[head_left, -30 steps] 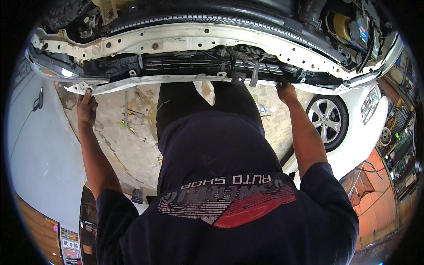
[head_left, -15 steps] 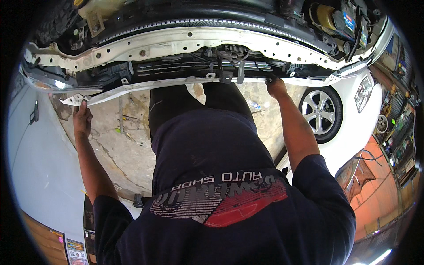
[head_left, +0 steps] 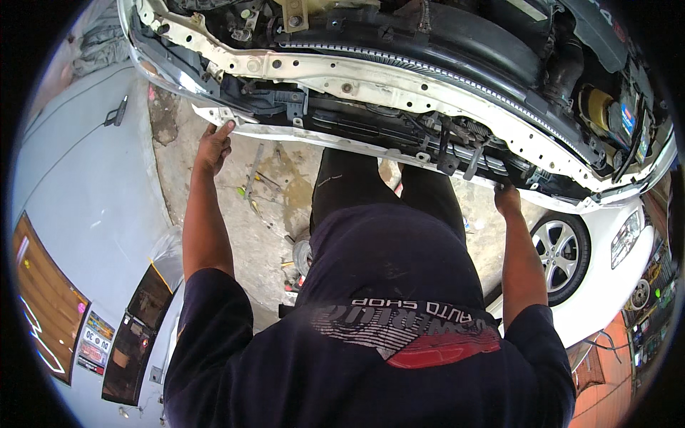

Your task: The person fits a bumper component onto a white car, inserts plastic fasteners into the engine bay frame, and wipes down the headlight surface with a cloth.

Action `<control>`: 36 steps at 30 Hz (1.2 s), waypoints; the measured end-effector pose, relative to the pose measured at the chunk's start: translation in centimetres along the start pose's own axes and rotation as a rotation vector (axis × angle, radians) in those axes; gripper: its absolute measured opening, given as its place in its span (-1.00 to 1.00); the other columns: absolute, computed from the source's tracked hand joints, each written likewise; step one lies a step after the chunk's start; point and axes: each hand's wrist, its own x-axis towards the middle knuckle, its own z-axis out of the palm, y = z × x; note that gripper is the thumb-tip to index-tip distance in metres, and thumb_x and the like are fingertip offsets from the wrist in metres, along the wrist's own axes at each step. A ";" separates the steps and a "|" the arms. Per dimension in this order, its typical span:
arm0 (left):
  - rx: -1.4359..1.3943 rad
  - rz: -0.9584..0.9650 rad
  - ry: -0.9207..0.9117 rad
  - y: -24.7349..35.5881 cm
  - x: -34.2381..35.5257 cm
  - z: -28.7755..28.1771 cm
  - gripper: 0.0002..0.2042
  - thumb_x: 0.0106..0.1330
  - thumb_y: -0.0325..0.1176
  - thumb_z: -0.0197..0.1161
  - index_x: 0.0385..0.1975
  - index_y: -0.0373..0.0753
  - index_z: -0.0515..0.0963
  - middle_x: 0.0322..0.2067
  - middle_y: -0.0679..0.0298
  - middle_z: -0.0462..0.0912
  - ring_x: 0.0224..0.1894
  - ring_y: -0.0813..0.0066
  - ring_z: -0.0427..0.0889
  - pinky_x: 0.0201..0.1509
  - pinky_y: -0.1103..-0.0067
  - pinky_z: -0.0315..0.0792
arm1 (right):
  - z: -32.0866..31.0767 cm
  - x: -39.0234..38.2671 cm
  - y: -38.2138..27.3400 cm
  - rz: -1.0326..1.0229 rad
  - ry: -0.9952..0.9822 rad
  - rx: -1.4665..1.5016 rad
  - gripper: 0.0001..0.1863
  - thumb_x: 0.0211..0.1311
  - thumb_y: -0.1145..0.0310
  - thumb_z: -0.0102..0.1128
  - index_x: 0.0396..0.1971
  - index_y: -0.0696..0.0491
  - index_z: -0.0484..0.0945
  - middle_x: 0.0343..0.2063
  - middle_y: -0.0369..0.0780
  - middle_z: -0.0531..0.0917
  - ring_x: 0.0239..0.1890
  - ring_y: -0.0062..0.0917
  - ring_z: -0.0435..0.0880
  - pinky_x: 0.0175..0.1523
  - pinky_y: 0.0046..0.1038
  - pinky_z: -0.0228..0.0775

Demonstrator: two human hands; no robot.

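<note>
A long white trim strip (head_left: 314, 135) spans the open front of a car, below a cream metal cross member (head_left: 389, 91) with bolt holes. My left hand (head_left: 217, 146) grips the strip's left end, thumb over its holed tab and fingers curled beneath. My right hand (head_left: 508, 200) is closed on the strip toward its right end, fingertips partly hidden in shadow. Black brackets (head_left: 449, 160) hang near the strip's middle, left of my right hand. Behind the cross member lie dark engine-bay parts (head_left: 471, 43).
A white car with a silver wheel (head_left: 556, 253) stands at right. Tools (head_left: 253, 178) lie on the stained concrete floor (head_left: 285, 228) under the strip. A pale wall (head_left: 93, 157) runs along the left, with boards and signs lower down. My legs and shirt fill the centre.
The view has swung, so the car front now slants down toward the right and both hands appear farther right in the picture. Both hands remain on the strip.
</note>
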 end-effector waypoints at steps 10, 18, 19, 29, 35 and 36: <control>-0.087 0.040 -0.064 -1.1 0.8 -0.9 -0.74 0.42 -0.20 0.35 -0.03 -0.06 0.46 -0.55 0.60 0.27 -0.64 0.77 0.16 -0.57 0.68 0.07 | 0.1 -0.7 -0.2 -0.023 0.048 0.053 -0.66 0.42 0.19 0.12 0.10 -0.05 0.61 -0.08 0.06 0.72 0.02 0.02 0.68 0.13 -0.07 0.54; -0.071 -0.007 -0.059 1.2 1.6 -0.9 -0.67 0.42 -0.09 0.37 -0.42 0.01 0.32 -0.59 0.56 0.15 -0.60 0.68 0.10 -0.52 0.63 0.01 | 0.6 -0.4 0.2 -0.011 0.102 0.110 -0.66 0.41 0.22 0.10 0.09 0.00 0.60 -0.15 0.12 0.71 -0.04 0.06 0.69 0.09 -0.02 0.55; -0.062 -0.036 -0.040 1.5 1.8 -0.5 -0.64 0.41 -0.07 0.37 -0.46 0.02 0.30 -0.60 0.55 0.13 -0.60 0.66 0.09 -0.52 0.62 0.01 | 1.2 -0.5 0.7 -0.013 0.147 0.133 -0.66 0.40 0.23 0.10 0.08 0.00 0.60 -0.17 0.13 0.71 -0.05 0.06 0.69 0.08 -0.01 0.55; 0.008 -0.093 0.024 3.2 0.7 2.6 -0.56 0.39 0.22 0.25 -0.23 -0.08 0.50 -0.59 0.53 0.22 -0.59 0.70 0.14 -0.56 0.70 0.07 | -0.1 -1.6 0.3 -0.043 0.116 0.198 -0.74 0.33 0.32 0.01 -0.13 0.07 0.63 -0.22 0.06 0.73 -0.11 0.04 0.72 0.02 0.00 0.59; -0.096 -0.098 0.147 3.4 -0.4 3.5 -0.42 0.30 0.34 0.26 -0.17 -0.13 0.45 -0.63 0.51 0.20 -0.64 0.69 0.14 -0.57 0.68 0.08 | -1.8 -2.2 -0.8 -0.052 0.069 0.216 -0.71 0.32 0.36 0.02 -0.03 0.05 0.58 -0.16 0.04 0.73 -0.04 -0.02 0.71 0.06 -0.06 0.58; -0.079 -0.102 0.134 3.4 -0.3 4.1 -0.39 0.27 0.38 0.24 -0.19 -0.13 0.44 -0.66 0.51 0.16 -0.65 0.67 0.13 -0.57 0.67 0.09 | -1.7 -2.1 -0.5 -0.042 0.059 0.217 -0.71 0.32 0.36 0.03 -0.03 0.05 0.58 -0.16 0.04 0.73 -0.04 -0.02 0.71 0.07 -0.06 0.58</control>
